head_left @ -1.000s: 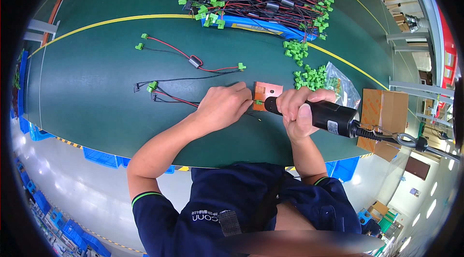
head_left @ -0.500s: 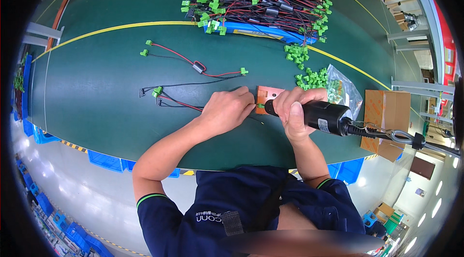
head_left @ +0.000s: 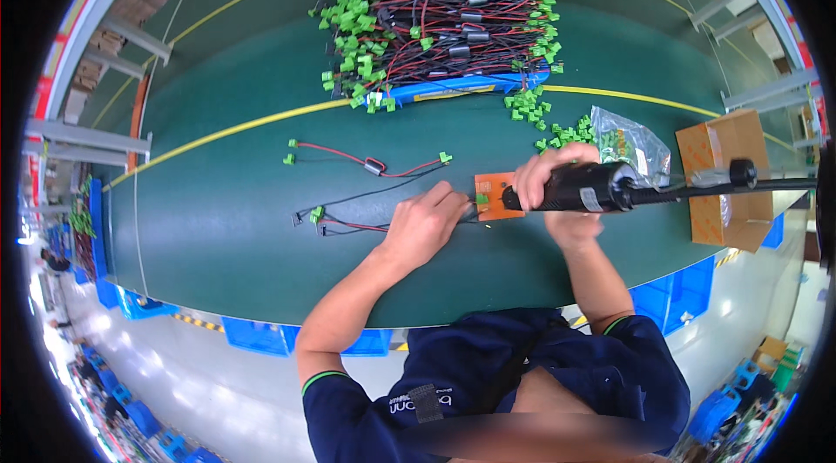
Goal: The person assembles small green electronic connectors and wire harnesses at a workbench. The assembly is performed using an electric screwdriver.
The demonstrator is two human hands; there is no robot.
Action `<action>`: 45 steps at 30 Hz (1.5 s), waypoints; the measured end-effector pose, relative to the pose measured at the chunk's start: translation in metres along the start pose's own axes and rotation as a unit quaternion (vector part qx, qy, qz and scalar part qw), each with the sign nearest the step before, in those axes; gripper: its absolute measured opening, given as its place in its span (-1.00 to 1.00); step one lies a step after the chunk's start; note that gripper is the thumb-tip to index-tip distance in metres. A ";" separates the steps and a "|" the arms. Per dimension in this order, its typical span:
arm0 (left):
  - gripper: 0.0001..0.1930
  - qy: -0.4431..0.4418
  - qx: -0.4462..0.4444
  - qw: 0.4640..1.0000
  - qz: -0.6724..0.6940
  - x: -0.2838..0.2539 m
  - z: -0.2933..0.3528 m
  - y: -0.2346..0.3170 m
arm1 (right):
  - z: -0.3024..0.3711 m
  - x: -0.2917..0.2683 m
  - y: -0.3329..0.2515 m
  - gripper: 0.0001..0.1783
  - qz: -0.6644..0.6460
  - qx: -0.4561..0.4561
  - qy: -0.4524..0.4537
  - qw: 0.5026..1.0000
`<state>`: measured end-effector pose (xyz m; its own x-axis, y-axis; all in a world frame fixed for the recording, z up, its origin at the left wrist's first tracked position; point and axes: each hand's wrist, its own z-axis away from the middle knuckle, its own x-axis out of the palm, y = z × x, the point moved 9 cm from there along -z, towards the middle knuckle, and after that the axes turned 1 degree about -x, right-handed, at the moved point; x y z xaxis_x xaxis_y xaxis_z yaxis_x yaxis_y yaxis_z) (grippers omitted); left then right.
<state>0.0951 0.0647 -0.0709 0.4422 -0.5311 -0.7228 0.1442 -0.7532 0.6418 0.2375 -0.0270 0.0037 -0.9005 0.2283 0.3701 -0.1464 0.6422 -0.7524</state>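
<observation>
A small green plastic connector (head_left: 482,199) sits on the 9 o'clock part of a flat orange square block (head_left: 500,182); whether its wires are fully seated is too small to tell. From the block, the left hand (head_left: 428,219) is at 8 o'clock, fingers drawn narrow around a thin red-and-black wire cable (head_left: 357,226) that trails toward 9 o'clock. The right hand (head_left: 535,180) grips a black cylindrical power screwdriver (head_left: 592,188), its nose over the block and pointing to 9 o'clock.

Also at 9 o'clock, a second cable with a grey cylindrical core (head_left: 374,167) lies on the dark green tabletop (head_left: 218,202). A blue plastic tray (head_left: 470,85) heaped with similar cables stands at 12, across a yellow line (head_left: 252,125). Loose green connectors (head_left: 570,134) lie at 2, beside a clear plastic bag (head_left: 634,149); an open brown cardboard box (head_left: 697,154) stands at 3.

The table's curved near edge runs past 6, close to the person's body. Green surface stretches between left forearm and far-left edge. Blue plastic bins (head_left: 257,335) show beyond the near edge at 8, above a pale shiny floor.
</observation>
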 end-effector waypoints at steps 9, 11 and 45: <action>-0.24 -0.034 0.005 0.989 -0.145 -0.082 0.022 -0.042 | 0.049 -0.052 0.024 0.08 0.188 0.060 0.071 0.978; -0.24 -0.038 -0.003 0.989 -0.146 -0.086 0.032 -0.058 | 0.058 -0.054 0.024 -0.03 0.274 0.026 0.076 0.958; -0.77 0.311 0.244 0.903 -0.167 -0.054 0.053 0.072 | -0.039 -0.156 0.072 -0.71 0.693 0.068 -0.172 0.697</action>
<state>0.0347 0.0188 0.0006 0.8793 -0.0357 -0.4749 0.0221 -0.9931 0.1156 0.3828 0.0120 -0.0871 -0.2570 0.3568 -0.8981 0.9450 -0.1017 -0.3108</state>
